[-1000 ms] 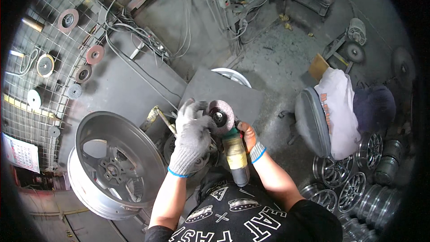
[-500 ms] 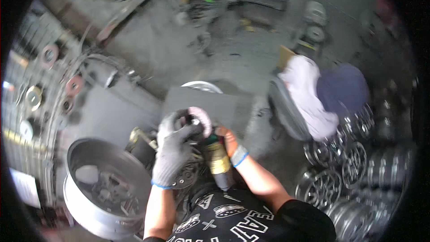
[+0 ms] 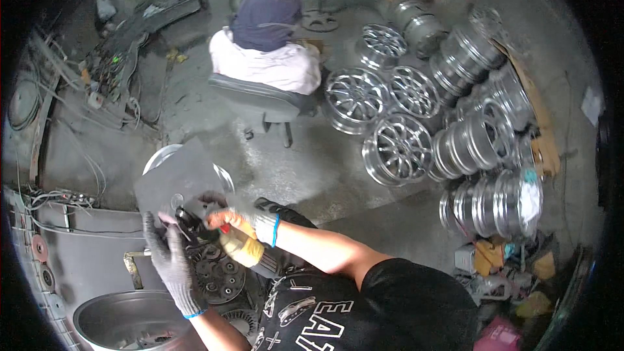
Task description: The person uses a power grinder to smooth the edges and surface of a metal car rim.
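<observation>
Both of my hands wear grey work gloves with blue cuff edges, and they meet at a power tool low and left of centre. My right hand (image 3: 246,224) is wrapped round the angle grinder (image 3: 242,248), whose body is yellow with a dark head. At the head, my left hand (image 3: 170,261) has its fingers and thumb either side of a pink grinding disc (image 3: 167,219), seen almost edge on. Just beyond lies a dark flat board (image 3: 172,181) on top of a silver wheel (image 3: 161,155) whose rim shows at its edges. Part of the grinder head is hidden by my fingers.
A large wheel barrel (image 3: 97,312) stands at lower left, beside discs on a wire rack (image 3: 40,247). Ahead, a person (image 3: 266,58) sits on a chair (image 3: 263,97), back towards me. Chrome wheels (image 3: 398,149) are stacked on the right. Hoses (image 3: 91,156) trail at left.
My view has swung to the right, bringing the seated person and wheel stacks towards the middle. Both hands stay at the grinder, and the disc now appears more edge on.
</observation>
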`<state>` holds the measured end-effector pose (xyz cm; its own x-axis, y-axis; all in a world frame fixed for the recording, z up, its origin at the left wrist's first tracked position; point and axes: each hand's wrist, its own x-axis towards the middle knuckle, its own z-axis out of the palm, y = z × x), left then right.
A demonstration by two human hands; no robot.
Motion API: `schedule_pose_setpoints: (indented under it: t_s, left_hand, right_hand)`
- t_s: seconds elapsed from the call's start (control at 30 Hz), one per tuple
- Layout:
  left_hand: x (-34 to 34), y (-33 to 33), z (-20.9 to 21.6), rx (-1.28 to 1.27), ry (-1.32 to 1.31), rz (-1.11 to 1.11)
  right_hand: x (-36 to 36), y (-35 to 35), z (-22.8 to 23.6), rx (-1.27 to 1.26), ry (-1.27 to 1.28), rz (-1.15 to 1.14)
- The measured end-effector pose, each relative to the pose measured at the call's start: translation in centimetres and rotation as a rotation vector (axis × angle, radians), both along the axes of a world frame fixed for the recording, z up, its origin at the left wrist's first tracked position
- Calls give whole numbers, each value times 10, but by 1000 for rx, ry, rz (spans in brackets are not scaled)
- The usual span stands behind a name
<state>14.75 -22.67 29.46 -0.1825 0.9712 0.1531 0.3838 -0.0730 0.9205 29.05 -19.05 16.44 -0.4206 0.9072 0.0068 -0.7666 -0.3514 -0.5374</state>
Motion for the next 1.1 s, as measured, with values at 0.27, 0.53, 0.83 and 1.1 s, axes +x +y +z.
schedule_pose_setpoints:
  t_s: [0.27,0.53,0.83,1.1]
  left_hand:
    - [-3,-98,18,77,69,-381]
    - [31,-156,19,5,-327,-292]
    - [72,-204,-26,329,225,-304]
    - [158,-236,-30,38,71,-578]
  right_hand:
    - [27,-108,50,-141,25,17]
    - [42,-156,71,287,-298,-20]
    - [126,-220,75,278,-149,84]
    - [185,-277,0,252,113,-53]
